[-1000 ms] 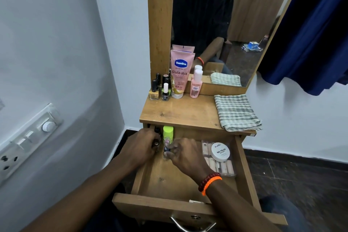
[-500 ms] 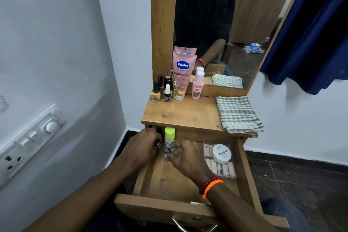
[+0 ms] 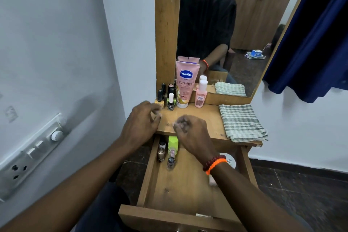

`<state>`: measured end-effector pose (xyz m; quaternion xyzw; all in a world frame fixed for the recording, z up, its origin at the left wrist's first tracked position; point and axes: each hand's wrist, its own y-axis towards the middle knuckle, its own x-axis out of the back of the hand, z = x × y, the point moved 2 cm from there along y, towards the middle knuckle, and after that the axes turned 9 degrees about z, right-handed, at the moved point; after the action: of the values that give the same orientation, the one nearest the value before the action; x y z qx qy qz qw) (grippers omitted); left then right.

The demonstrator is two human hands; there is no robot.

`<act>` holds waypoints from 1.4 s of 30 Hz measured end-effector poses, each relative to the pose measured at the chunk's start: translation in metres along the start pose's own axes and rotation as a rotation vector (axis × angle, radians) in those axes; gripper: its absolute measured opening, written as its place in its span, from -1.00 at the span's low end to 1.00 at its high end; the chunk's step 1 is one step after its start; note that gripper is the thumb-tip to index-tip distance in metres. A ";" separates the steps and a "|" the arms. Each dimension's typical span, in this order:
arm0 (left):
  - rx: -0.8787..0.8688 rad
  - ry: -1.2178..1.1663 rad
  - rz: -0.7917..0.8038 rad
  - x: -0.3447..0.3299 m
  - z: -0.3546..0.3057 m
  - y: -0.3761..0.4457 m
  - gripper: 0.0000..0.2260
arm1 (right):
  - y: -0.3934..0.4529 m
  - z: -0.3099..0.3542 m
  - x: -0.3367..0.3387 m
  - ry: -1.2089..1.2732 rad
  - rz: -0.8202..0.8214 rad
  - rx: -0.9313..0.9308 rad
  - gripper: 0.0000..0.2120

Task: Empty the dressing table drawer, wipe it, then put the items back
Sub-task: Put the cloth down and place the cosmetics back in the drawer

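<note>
The wooden drawer (image 3: 150,171) is pulled out below the dressing table top (image 3: 203,118). Inside at its back left lie a brown nail polish bottle (image 3: 161,153), a lime green bottle (image 3: 173,144) and a small dark-capped bottle (image 3: 171,162). A white round tin (image 3: 230,160) and a pinkish packet (image 3: 212,181) sit at the right, partly hidden by my wrist. My left hand (image 3: 141,124) hovers over the top's left front edge with its fingers curled. My right hand (image 3: 192,130) is beside it, fingers bunched. Blur hides whether either holds anything.
Several nail polish bottles (image 3: 165,98), a pink Vaseline tube (image 3: 185,84) and a pink bottle (image 3: 201,94) stand at the back of the top against the mirror. A folded checked cloth (image 3: 243,122) lies on the right. A wall with a switchboard (image 3: 37,149) is close on the left.
Both hands have lifted out of the back of the drawer to the table top's front edge. The small bottles they covered now show in the drawer.
</note>
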<state>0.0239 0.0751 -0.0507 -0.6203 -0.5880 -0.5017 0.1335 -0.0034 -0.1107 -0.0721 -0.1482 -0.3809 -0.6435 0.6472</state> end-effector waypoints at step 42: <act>-0.002 -0.043 0.305 -0.013 -0.028 -0.083 -0.65 | -0.059 -0.005 0.005 0.020 0.237 -0.104 -0.97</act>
<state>-0.0586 0.0690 -0.0832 -0.7132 -0.4893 -0.4625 0.1950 -0.0579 -0.1254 -0.0895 -0.2191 -0.3206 -0.5827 0.7139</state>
